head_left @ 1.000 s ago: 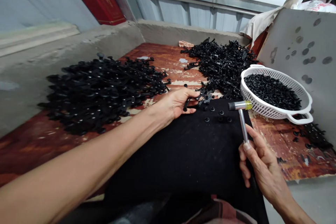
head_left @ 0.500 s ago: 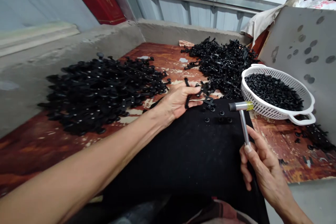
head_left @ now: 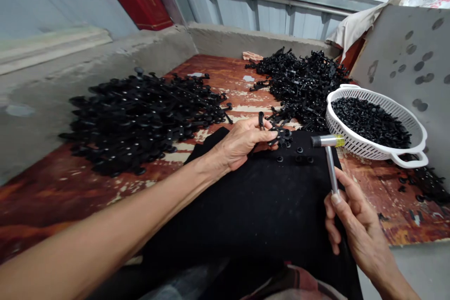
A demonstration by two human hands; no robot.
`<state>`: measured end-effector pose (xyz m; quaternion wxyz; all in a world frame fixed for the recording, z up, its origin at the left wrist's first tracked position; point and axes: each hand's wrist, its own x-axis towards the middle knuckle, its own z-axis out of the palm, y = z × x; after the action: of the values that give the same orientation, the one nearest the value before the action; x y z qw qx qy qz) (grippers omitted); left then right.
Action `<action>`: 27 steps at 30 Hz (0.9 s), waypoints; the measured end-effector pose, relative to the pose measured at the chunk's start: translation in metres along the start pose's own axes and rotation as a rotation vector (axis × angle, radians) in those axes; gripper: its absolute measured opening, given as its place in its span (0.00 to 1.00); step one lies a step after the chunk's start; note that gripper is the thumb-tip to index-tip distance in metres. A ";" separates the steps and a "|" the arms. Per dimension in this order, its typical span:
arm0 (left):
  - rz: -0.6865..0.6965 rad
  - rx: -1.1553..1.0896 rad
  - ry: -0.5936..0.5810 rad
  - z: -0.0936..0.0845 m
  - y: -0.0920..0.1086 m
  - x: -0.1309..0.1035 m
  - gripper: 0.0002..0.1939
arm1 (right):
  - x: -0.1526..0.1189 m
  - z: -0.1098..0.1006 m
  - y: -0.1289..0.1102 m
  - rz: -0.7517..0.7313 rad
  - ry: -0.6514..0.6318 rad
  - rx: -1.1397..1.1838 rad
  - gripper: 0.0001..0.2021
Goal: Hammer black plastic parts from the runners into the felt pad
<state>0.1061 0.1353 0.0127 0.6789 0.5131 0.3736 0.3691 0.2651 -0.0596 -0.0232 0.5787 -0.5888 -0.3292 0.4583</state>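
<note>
My left hand [head_left: 242, 143] is closed on a black plastic part [head_left: 261, 119] with a rounded end that sticks up between the fingers; its full shape is hidden. More small black parts [head_left: 285, 135] lie right by the fingertips, and I cannot tell whether they are held too. Several small round black caps [head_left: 299, 150] sit on the black cloth [head_left: 239, 211] just to the right. In my right hand [head_left: 355, 215] is a small mallet [head_left: 327, 140] with a metal handle, one black face and one yellow face. Its head hovers over the right edge of the cloth.
A big heap of black parts [head_left: 140, 124] covers the left of the worn red-brown table [head_left: 38, 211]. Another pile [head_left: 305, 79] lies at the back. A white basket [head_left: 383, 152] full of small black pieces stands on the right, beside a grey panel [head_left: 397, 51].
My left hand has moved slightly down and toward the caps, and the black part in it has turned. My right hand holds the mallet almost still. The view has shifted a little.
</note>
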 end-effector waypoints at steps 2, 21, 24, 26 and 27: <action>-0.022 -0.010 -0.002 -0.001 0.001 -0.006 0.14 | -0.001 0.000 0.000 0.005 -0.005 0.010 0.26; -0.355 -0.034 0.196 -0.016 -0.004 0.000 0.07 | -0.001 0.001 -0.004 0.004 0.009 -0.009 0.27; -0.349 -0.043 0.204 -0.016 -0.003 0.000 0.09 | -0.002 0.002 -0.005 0.007 0.010 -0.009 0.26; -0.355 -0.042 0.213 -0.016 -0.003 0.001 0.10 | -0.001 0.002 -0.006 0.006 0.007 -0.011 0.26; -0.358 -0.038 0.218 -0.016 -0.003 0.001 0.11 | -0.001 0.002 -0.006 0.005 0.007 -0.013 0.26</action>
<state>0.0927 0.1426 0.0067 0.6988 0.3824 0.5231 0.3030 0.2638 -0.0595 -0.0172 0.5750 -0.5950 -0.3285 0.4554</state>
